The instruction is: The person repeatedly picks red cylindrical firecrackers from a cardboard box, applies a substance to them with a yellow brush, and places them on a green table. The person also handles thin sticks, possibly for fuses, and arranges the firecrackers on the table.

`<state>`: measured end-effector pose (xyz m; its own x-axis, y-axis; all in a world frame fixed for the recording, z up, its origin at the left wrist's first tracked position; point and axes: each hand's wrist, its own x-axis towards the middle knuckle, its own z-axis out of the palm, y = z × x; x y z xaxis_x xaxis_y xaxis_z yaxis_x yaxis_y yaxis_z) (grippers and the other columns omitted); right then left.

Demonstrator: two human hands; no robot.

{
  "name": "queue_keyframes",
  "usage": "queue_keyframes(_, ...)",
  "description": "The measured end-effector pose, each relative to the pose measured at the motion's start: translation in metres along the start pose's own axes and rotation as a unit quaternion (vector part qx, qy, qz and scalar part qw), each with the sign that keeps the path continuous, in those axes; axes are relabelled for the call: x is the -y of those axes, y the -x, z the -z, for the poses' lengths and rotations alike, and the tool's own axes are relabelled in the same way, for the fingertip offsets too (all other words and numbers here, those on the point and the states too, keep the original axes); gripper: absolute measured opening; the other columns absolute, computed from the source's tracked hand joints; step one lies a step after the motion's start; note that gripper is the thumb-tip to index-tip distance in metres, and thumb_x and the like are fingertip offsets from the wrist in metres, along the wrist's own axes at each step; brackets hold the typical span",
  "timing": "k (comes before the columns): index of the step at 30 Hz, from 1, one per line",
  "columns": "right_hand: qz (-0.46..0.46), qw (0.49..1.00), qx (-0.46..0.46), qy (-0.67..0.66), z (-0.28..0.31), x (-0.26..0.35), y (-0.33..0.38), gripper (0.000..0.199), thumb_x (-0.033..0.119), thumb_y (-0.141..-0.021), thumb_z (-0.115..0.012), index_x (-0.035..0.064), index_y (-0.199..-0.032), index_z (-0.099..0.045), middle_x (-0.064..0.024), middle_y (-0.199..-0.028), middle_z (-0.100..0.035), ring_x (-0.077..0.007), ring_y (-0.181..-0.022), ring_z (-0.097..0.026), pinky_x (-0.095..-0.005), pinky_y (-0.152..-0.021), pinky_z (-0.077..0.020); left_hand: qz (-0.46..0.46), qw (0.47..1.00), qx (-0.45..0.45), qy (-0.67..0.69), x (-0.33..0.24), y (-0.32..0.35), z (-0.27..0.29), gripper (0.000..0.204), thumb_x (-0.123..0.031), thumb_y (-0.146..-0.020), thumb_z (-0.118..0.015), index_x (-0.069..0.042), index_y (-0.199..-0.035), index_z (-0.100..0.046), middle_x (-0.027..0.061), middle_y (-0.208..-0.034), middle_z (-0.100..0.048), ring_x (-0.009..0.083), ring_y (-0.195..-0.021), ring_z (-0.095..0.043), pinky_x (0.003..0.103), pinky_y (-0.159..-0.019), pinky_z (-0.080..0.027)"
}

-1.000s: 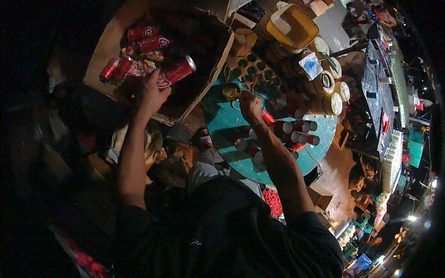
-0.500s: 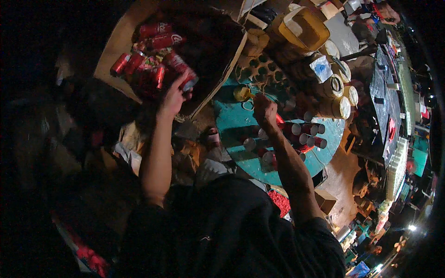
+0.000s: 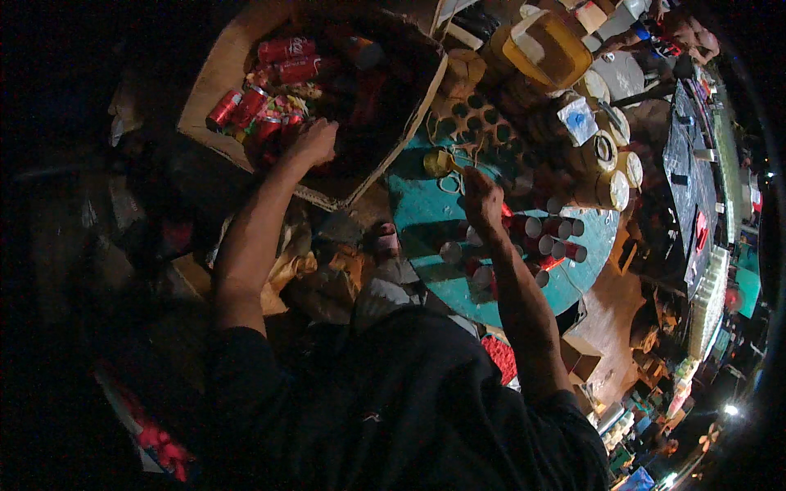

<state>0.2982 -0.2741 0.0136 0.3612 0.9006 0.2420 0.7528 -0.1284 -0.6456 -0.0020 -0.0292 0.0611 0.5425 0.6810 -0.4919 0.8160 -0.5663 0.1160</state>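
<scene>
My left hand (image 3: 315, 139) reaches into a big cardboard box (image 3: 393, 147) and rests, fingers curled, among red drink cans (image 3: 282, 49) and bright wrappers; what it grips is hidden. My right hand (image 3: 483, 200) hovers over a round teal table (image 3: 426, 217), closed around a red can (image 3: 506, 214) that shows just under the fingers. Several upright cans (image 3: 557, 233) stand in a cluster on the table just right of that hand.
A small brass cup (image 3: 438, 162) sits at the table's far edge. Behind it are a brown holed tray (image 3: 475, 119), a yellow container (image 3: 544, 45) and round tins (image 3: 606, 151). Dark clutter lies below the box. Lit stalls run along the right.
My left hand has moved from a red can at the box's near edge deeper in among the cans. My right hand has kept its place over the table with the can.
</scene>
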Motion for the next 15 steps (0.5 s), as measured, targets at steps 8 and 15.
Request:
queue_keyframes(8,0.000,0.997,0.061,0.037,-0.001,0.005,-0.010,0.019,0.008,-0.090,-0.058,0.0055,-0.108,-0.065,-0.0167,-0.086,-0.065,-0.0361,-0.078,-0.065,-0.0434,-0.066,-0.0508,0.104,0.992,0.030,0.066,-0.026,-0.006,-0.039,0.036,-0.006,-0.073,-0.066,0.002,-0.108,-0.066,0.0268,-0.105,-0.066,0.0410,-0.100,-0.065,0.049,-0.086,-0.053)
queue_keyframes(15,0.017,0.995,0.062,0.080,-0.001,0.015,-0.007,0.017,0.008,-0.092,-0.056,0.0067,-0.107,-0.063,-0.0167,-0.089,-0.065,-0.0386,-0.080,-0.062,-0.0451,-0.067,-0.0495,0.013,0.886,-0.322,0.334,0.018,0.064,-0.038,0.063,-0.015,-0.074,-0.077,-0.005,-0.130,-0.052,0.0196,-0.119,-0.062,0.0369,-0.116,-0.058,0.046,-0.100,-0.046)
